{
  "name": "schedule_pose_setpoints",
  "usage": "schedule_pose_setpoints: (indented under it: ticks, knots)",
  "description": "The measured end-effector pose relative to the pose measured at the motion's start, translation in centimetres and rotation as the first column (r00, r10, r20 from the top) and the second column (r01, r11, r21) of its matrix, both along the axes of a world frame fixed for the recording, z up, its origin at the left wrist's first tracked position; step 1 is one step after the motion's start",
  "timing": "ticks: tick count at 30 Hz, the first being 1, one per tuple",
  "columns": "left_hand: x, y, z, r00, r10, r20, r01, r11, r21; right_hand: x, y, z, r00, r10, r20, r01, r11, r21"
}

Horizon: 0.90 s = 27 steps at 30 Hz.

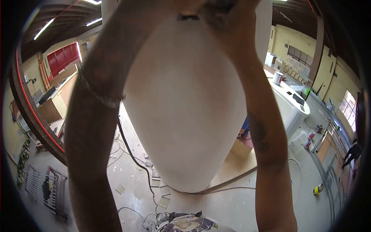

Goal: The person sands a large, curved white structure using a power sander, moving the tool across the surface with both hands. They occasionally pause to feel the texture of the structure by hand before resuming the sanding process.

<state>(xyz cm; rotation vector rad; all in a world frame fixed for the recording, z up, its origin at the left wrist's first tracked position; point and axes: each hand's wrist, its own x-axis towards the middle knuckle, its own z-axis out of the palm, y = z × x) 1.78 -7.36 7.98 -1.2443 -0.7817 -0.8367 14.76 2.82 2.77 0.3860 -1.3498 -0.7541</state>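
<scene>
A tall, smooth white panel or column (185,108) with a rounded lower end stands right in front of me. Both my arms reach up along it. My left hand (174,5) is at the top edge of the view, largely cut off and blurred, so its fingers do not show. My right hand (232,25) is beside it, fingers bent around something dark that I cannot make out. A small dark piece or slot (189,17) shows on the white surface between the hands. A bracelet (110,102) circles my left forearm.
A black cable (139,160) hangs by my left arm down to the floor, where sandpaper-like squares (164,202) lie. To the right are a white counter (297,102) with a paint can (278,78), and a yellow can (318,189). A metal rack (40,189) lies left.
</scene>
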Motion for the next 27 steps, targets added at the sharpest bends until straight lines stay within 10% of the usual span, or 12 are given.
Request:
schedule_pose_setpoints:
  ticks: [2, 6, 10, 14, 20, 27]
  knots:
    - [-2.1, 1.1, -3.9, 0.914, 0.403, -0.056, -0.405, 0.914, -0.036, 1.0, 2.5, -3.6, 0.997, -0.075, -0.001, 0.075, 0.996, -0.052]
    - [2.6, -2.5, -10.7, 0.915, -0.346, 0.209, 0.381, 0.910, -0.161, 1.2, -0.3, -11.1, 0.997, 0.062, 0.038, -0.045, 0.939, -0.341]
    - [2.3, -1.4, -16.0, 0.867, -0.473, 0.159, 0.494, 0.856, -0.152, 0.7, -0.4, -18.9, 0.970, 0.237, 0.050, -0.188, 0.867, -0.462]
    - [2.0, -4.3, -22.6, 0.900, -0.323, 0.292, 0.415, 0.839, -0.352, 0.3, -0.7, -26.7, 0.820, 0.572, -0.025, -0.374, 0.501, -0.781]
    - [0.6, -4.3, -28.8, 0.896, -0.337, 0.290, 0.426, 0.840, -0.337, 0.2, -1.8, -32.1, 0.852, 0.516, 0.086, -0.261, 0.562, -0.785]
    - [-0.5, -3.5, -21.4, 0.869, -0.411, 0.274, 0.479, 0.839, -0.260, -1.2, 0.1, -23.7, 0.977, 0.178, 0.114, -0.106, 0.879, -0.464]
